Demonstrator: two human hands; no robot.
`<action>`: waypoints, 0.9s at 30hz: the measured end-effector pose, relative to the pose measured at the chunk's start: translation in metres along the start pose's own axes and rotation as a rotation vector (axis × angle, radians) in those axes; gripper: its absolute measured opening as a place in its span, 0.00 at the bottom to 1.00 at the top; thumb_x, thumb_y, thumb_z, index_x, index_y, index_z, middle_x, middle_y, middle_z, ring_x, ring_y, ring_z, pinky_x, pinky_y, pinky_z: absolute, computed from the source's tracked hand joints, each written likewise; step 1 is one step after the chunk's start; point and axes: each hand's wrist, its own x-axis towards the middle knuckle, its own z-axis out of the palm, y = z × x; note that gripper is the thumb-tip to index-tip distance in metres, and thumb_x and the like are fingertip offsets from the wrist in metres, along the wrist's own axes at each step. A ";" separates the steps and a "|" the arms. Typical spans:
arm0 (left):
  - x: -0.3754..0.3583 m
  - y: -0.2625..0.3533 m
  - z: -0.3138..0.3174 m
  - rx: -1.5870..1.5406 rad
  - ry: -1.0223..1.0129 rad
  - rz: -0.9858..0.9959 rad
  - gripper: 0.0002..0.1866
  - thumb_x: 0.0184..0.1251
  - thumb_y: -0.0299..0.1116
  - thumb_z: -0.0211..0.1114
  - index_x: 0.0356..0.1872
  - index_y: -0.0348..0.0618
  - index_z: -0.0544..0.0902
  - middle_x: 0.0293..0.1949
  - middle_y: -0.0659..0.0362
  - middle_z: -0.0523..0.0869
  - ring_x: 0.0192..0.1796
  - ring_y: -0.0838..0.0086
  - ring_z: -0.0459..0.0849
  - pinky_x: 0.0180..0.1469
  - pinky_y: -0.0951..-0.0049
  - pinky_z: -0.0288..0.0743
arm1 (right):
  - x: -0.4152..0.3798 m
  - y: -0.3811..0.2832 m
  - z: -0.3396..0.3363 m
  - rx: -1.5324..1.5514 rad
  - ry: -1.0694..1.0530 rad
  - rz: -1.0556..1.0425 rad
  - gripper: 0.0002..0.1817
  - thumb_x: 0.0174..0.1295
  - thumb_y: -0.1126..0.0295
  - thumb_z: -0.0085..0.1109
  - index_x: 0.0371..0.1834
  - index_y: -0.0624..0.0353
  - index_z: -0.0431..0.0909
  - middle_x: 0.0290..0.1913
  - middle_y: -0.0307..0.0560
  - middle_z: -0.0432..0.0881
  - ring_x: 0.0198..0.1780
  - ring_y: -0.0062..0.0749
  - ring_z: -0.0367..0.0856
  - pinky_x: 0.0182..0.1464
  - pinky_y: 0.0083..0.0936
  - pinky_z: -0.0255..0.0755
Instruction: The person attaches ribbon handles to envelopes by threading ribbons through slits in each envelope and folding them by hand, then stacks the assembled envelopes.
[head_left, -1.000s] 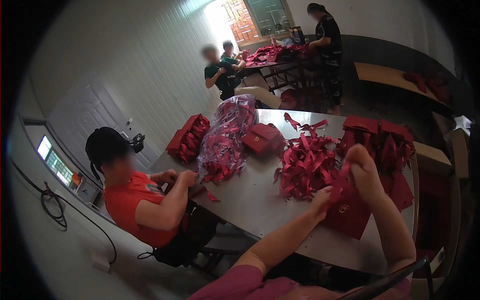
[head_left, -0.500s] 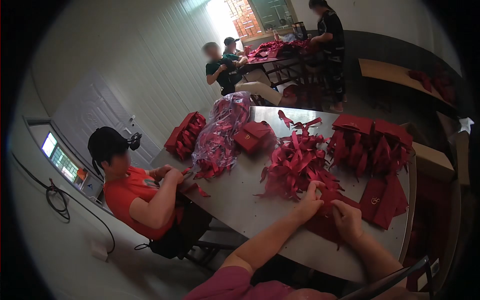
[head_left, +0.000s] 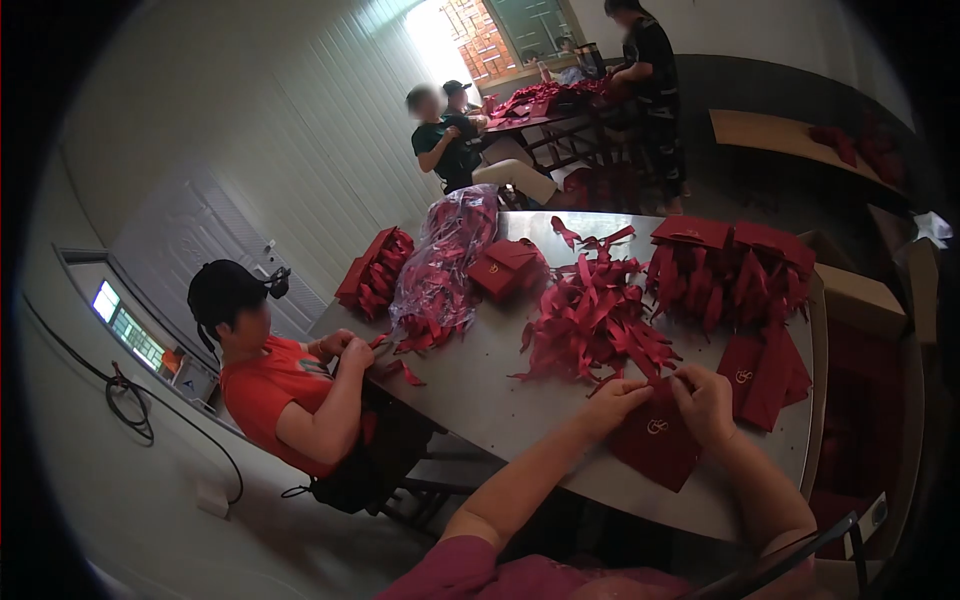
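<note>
A dark red bag with a gold logo [head_left: 655, 440] lies near the table's front edge, its upper edge between my two hands. My left hand [head_left: 618, 402] is closed at the bag's upper left, fingers pinched on red ribbon or the bag's edge; which one is too small to tell. My right hand [head_left: 706, 400] pinches the upper right of the same bag. Just beyond my hands is a heap of red ribbons [head_left: 595, 320]. More red bags [head_left: 770, 375] lie to the right of my right hand.
Stacked ribboned bags [head_left: 730, 265] stand at the metal table's [head_left: 480, 400] back right. A plastic-wrapped bundle [head_left: 445, 260] and a red bag [head_left: 505, 268] are further left. A co-worker in orange [head_left: 290, 395] sits left. An open cardboard box [head_left: 865, 300] is at right. Other people work behind.
The bag between my hands now shows its logo and hangs lower toward me. My hands have shifted, with the left palm lower and the right hand higher. The view has moved slightly.
</note>
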 end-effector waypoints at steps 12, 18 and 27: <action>-0.016 -0.025 -0.024 0.166 0.145 -0.015 0.08 0.73 0.36 0.61 0.43 0.44 0.82 0.35 0.72 0.81 0.36 0.89 0.75 0.39 0.84 0.70 | 0.007 0.012 -0.019 -0.412 -0.141 -0.090 0.06 0.59 0.67 0.60 0.34 0.57 0.81 0.28 0.57 0.82 0.34 0.56 0.82 0.37 0.47 0.75; -0.010 -0.028 -0.024 0.046 0.176 -0.001 0.08 0.71 0.35 0.63 0.40 0.42 0.83 0.35 0.69 0.83 0.37 0.88 0.78 0.41 0.81 0.72 | -0.001 -0.016 -0.030 -0.843 -0.393 -0.239 0.07 0.56 0.67 0.63 0.36 0.56 0.82 0.42 0.53 0.83 0.47 0.48 0.81 0.51 0.42 0.72; 0.002 -0.017 0.007 0.016 0.118 -0.028 0.12 0.74 0.38 0.60 0.44 0.39 0.83 0.37 0.66 0.84 0.39 0.85 0.80 0.42 0.81 0.73 | 0.000 0.012 0.008 -0.282 -0.434 -0.213 0.09 0.55 0.70 0.63 0.38 0.56 0.78 0.37 0.49 0.83 0.41 0.48 0.81 0.50 0.42 0.69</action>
